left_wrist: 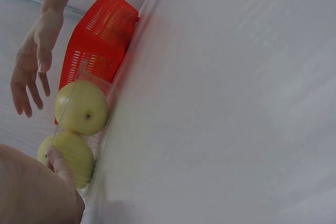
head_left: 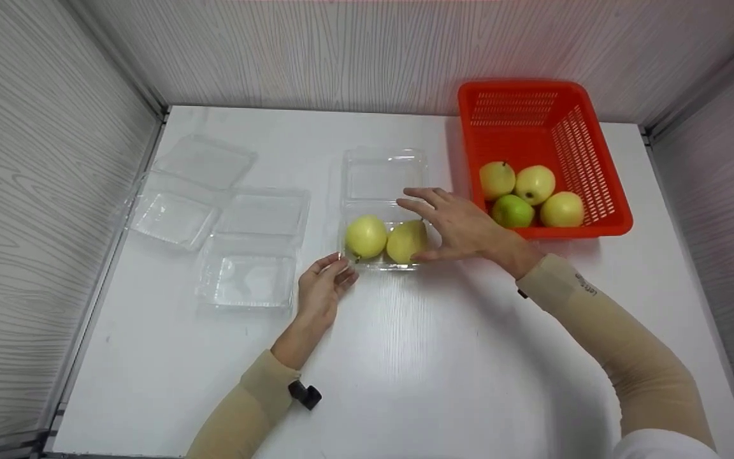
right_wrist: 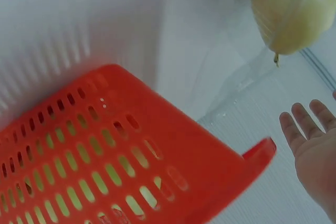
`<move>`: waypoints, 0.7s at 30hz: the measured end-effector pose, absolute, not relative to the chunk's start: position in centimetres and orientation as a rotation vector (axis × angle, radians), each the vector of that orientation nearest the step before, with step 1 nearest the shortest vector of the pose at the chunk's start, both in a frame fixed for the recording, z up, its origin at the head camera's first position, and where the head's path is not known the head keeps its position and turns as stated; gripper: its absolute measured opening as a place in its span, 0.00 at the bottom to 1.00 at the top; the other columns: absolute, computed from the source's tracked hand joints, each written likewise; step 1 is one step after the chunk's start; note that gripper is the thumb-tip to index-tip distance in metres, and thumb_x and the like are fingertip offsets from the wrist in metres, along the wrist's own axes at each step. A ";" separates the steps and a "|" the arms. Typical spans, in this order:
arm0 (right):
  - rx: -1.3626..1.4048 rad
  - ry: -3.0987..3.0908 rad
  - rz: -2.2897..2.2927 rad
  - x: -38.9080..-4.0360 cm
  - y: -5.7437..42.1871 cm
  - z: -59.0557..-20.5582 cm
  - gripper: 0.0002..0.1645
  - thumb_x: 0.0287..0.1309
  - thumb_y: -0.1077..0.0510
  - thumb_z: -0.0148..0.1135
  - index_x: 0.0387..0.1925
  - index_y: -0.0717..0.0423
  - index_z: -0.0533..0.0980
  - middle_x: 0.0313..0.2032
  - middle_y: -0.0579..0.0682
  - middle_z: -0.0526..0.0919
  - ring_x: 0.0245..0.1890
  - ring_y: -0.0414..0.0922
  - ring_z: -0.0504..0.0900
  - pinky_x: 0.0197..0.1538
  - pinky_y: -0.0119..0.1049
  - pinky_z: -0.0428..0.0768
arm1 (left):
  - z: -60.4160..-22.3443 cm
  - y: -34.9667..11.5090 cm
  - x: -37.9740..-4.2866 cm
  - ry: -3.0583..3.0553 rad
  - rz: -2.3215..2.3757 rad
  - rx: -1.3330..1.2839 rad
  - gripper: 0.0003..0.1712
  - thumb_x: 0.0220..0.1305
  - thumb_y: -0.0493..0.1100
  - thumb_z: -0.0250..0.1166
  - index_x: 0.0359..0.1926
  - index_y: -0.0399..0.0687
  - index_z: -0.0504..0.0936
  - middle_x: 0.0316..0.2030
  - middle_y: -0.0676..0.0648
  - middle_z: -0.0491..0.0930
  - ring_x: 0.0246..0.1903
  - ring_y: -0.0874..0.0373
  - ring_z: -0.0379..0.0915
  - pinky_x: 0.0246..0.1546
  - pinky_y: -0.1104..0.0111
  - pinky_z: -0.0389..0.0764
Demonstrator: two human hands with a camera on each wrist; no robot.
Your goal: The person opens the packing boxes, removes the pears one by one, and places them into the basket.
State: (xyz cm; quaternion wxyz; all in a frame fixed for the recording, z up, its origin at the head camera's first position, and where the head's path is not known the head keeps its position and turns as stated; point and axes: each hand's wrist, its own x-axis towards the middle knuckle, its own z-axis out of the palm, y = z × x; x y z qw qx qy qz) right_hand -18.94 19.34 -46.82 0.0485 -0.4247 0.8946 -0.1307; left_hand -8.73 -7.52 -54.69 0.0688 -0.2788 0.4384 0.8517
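Step looks like boxing pears: two pears already sit in the open clamshell at frame centre. The next move likely calls for folding its lid down. Left hand, lower centre, fingers loosely curled, fingertips touch the clamshell's near corner. Right hand flat and spread, holding nothing (beside the right pear). Red basket, upper right, holds four more.
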 end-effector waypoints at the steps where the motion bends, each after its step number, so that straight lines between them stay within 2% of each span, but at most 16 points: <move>1: -1.287 2.715 -0.388 -18.8 19.3 -47.1 0.57 0.57 0.32 0.73 0.81 0.47 0.59 0.79 0.57 0.64 0.75 0.60 0.69 0.74 0.64 0.76 | -54.7 -7.5 -8.7 1.319 2.565 -0.842 0.13 0.72 0.29 0.63 0.54 0.33 0.75 0.38 0.47 0.81 0.34 0.58 0.84 0.43 0.70 0.92; 6: -1.242 2.682 -0.339 -18.6 19.1 -48.3 0.56 0.56 0.34 0.74 0.79 0.46 0.61 0.77 0.55 0.67 0.75 0.58 0.69 0.76 0.62 0.75 | -54.6 -7.5 -8.8 1.313 2.568 -0.848 0.13 0.72 0.29 0.63 0.54 0.33 0.75 0.37 0.47 0.81 0.34 0.58 0.84 0.42 0.70 0.92; 12: -1.233 2.687 -0.311 -18.7 18.9 -49.0 0.51 0.56 0.35 0.74 0.76 0.45 0.66 0.75 0.55 0.70 0.74 0.57 0.71 0.73 0.59 0.79 | -54.6 -7.5 -8.8 1.305 2.574 -0.848 0.13 0.71 0.29 0.64 0.54 0.33 0.76 0.36 0.48 0.81 0.33 0.58 0.83 0.41 0.70 0.92; 21: -1.214 2.651 -0.331 -19.0 18.7 -49.2 0.46 0.58 0.41 0.75 0.74 0.47 0.71 0.74 0.54 0.72 0.74 0.58 0.72 0.69 0.58 0.83 | -54.6 -7.6 -8.7 1.343 2.540 -0.801 0.16 0.74 0.31 0.63 0.58 0.33 0.73 0.43 0.47 0.79 0.39 0.58 0.82 0.46 0.71 0.91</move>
